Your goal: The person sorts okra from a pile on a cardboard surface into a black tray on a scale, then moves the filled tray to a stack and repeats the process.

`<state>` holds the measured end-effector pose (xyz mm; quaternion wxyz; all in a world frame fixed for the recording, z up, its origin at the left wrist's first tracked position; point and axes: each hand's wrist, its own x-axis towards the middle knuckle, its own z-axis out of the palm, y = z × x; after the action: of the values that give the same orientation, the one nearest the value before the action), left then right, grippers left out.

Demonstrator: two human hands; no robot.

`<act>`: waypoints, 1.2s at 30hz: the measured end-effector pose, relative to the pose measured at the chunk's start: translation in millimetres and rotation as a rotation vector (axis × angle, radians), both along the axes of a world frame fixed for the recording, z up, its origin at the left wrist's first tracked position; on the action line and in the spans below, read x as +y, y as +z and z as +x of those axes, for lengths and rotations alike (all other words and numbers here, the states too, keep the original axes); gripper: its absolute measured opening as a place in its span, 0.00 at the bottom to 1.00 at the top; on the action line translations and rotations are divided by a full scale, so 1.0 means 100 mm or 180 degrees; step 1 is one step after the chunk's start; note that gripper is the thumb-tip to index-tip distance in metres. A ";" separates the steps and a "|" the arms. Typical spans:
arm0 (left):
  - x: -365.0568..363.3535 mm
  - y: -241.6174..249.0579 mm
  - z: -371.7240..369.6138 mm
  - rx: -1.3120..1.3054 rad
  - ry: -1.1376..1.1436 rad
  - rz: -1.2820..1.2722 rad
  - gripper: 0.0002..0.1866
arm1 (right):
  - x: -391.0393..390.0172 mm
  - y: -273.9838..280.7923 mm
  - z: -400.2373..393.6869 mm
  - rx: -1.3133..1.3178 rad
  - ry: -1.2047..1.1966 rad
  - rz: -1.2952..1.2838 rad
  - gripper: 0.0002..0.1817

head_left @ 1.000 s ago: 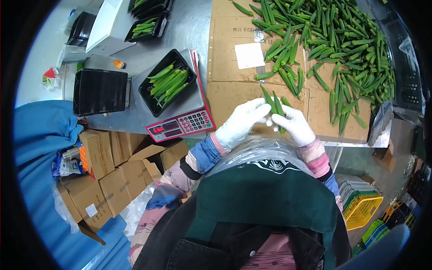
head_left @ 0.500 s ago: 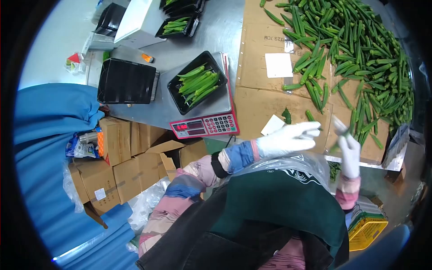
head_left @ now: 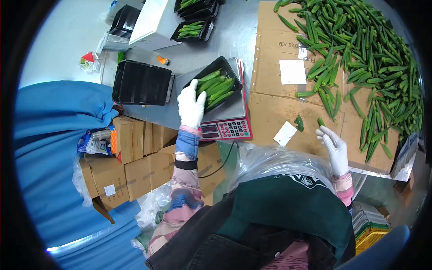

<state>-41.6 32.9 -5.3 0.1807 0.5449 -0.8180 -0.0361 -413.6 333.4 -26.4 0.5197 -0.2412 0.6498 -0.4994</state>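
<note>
My left hand (head_left: 191, 105), in a white glove, reaches over the near left edge of a black tray (head_left: 231, 67) with green okra pods (head_left: 218, 90) in it. Its thumb and fingers are spread at the tray's edge and the pods; whether it grips the tray cannot be made out. The tray rests tilted on the steel plate of a red scale (head_left: 229, 130). My right hand (head_left: 334, 148), also gloved in white, hovers over the near edge of the cardboard, close to one pod (head_left: 321, 122). Its fingers are partly curled and apart, with nothing between them.
A large okra heap (head_left: 382, 58) covers the right of the cardboard (head_left: 274, 108), with two white cards (head_left: 292, 72) at its left. Stacked black trays (head_left: 141, 83) stand left of the scale, filled trays (head_left: 191, 30) behind. Cardboard boxes (head_left: 139, 175) lie at lower left.
My left hand has moved left from above the cardboard to the tray on the scale. My right hand has shifted slightly left, and its fingers now show more clearly. The view has shifted slightly.
</note>
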 end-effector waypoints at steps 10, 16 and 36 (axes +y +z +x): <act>-0.11 -0.11 0.85 0.1915 0.0919 0.0472 0.20 | -0.01 -0.05 0.02 0.0127 0.0114 0.0132 0.23; 0.05 0.06 0.70 0.2841 0.1846 0.1922 0.23 | -0.05 -0.10 0.04 0.0199 0.0313 0.0216 0.23; -1.73 0.16 0.34 0.3538 0.0834 0.2561 0.11 | -0.32 -0.29 0.32 0.0121 0.0242 0.0498 0.22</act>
<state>-7.9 -140.2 10.4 0.3594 0.5644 -0.4549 -0.5877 -381.1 301.9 -55.5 0.5432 -0.2338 0.6870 -0.4223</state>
